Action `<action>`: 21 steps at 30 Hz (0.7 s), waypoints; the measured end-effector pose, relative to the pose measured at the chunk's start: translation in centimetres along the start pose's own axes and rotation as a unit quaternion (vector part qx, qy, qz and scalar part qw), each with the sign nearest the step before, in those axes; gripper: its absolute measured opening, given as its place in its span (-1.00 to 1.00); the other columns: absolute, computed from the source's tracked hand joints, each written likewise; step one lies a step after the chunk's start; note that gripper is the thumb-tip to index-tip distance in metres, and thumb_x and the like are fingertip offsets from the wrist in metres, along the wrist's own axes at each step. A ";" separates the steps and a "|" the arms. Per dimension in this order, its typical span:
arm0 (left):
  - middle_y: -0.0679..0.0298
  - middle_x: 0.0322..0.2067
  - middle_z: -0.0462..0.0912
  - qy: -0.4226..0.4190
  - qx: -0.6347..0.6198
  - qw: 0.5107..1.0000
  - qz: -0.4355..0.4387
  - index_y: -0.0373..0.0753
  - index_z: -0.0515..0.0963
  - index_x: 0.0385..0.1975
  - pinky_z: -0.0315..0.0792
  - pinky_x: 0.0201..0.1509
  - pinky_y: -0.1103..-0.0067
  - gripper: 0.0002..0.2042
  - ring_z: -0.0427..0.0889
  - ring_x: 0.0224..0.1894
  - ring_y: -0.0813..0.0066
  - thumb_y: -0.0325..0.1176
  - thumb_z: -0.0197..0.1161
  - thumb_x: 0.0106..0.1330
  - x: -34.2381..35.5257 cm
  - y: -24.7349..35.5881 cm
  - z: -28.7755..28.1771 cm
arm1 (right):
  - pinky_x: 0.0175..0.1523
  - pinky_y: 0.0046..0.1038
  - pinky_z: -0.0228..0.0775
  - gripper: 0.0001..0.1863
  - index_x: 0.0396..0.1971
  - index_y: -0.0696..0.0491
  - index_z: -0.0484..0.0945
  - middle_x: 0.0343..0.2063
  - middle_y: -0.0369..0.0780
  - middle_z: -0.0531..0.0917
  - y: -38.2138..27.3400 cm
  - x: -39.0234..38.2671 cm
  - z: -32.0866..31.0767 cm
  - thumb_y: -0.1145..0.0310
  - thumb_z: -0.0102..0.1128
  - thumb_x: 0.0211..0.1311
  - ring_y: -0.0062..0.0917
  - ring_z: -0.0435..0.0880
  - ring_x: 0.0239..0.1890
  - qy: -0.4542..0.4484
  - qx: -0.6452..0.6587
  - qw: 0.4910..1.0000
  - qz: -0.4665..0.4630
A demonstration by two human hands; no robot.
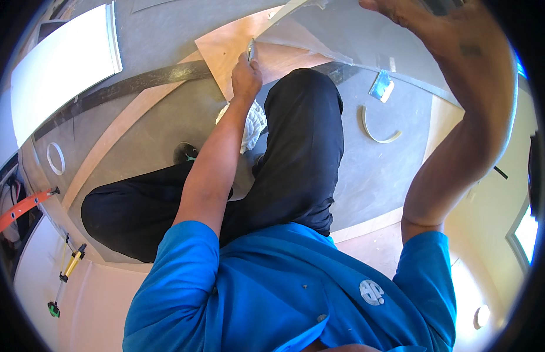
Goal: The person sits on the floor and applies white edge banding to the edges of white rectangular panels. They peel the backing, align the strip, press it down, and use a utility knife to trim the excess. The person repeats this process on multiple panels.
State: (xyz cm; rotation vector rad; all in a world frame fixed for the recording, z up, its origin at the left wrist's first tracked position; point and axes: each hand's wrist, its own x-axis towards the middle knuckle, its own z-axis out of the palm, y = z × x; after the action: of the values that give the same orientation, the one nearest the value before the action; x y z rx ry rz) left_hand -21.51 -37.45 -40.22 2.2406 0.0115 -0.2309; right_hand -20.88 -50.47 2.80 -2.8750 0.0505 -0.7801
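Observation:
My left hand (246,73) grips a small silver-grey tool (251,49), apparently a utility knife, over a thin plywood sheet (215,49). Beyond the plywood, a large grey sheet (334,32) spreads toward the upper right, its edge lying across the wood. My right hand (410,14) is raised at the upper right, against that grey sheet; its thumb is stretched out, while the other fingers are hidden at the rim. A white bundled cloth (252,129) lies below my left hand, beside my bent knee. My left forearm covers part of it.
On the floor are a blue-and-white card (381,86), a curved strip (372,133), a white ring (55,158) and curved plywood strips (108,132). A white panel (64,70) stands left, near an orange level (23,210) and a yellow tool (72,264). A wall (483,217) curves at right.

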 end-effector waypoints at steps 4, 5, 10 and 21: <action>-0.32 -0.20 0.68 -0.023 0.012 0.999 -0.019 -0.44 0.44 0.09 0.49 0.02 0.03 -0.64 0.66 -0.10 -0.34 -0.27 0.12 0.47 0.3 0.9 -0.5 | -0.09 -0.38 0.56 -0.35 -0.13 0.26 0.64 -0.44 -0.11 0.73 1.2 -0.7 -0.3 0.24 0.75 -0.23 -0.37 0.72 -0.36 -0.023 0.002 0.999 -0.025; -0.33 -0.20 0.68 -0.028 0.014 0.999 -0.025 -0.44 0.44 0.09 0.50 0.03 0.03 -0.63 0.66 -0.10 -0.34 -0.27 0.12 0.47 0.5 1.0 -0.5 | -0.09 -0.38 0.56 -0.35 -0.13 0.26 0.64 -0.44 -0.11 0.72 1.4 -0.8 -0.4 0.24 0.75 -0.23 -0.37 0.72 -0.36 -0.027 0.003 0.999 -0.028; -0.32 -0.20 0.67 -0.012 0.006 0.999 -0.038 -0.35 0.51 0.07 0.49 0.03 -0.01 -0.65 0.65 -0.11 -0.39 -0.24 0.11 0.45 0.6 0.4 0.1 | -0.10 -0.37 0.56 -0.36 -0.14 0.25 0.64 -0.44 -0.11 0.72 1.9 -1.0 -0.5 0.24 0.74 -0.23 -0.37 0.72 -0.36 -0.037 0.012 0.998 -0.039; -0.33 -0.20 0.67 -0.018 0.004 0.999 -0.037 -0.35 0.50 0.09 0.49 0.02 0.01 -0.64 0.66 -0.09 -0.36 -0.23 0.11 0.46 0.6 0.5 -0.3 | -0.11 -0.36 0.55 -0.37 -0.16 0.23 0.63 -0.45 -0.11 0.71 2.1 -1.6 -0.6 0.24 0.74 -0.23 -0.36 0.72 -0.36 -0.047 0.016 0.998 -0.048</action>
State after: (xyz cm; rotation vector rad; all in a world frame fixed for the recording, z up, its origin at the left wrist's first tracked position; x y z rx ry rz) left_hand -20.78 -37.51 -39.76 2.2452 0.0739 -0.3118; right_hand -22.52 -52.50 2.18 -2.8966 -0.1122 -0.6550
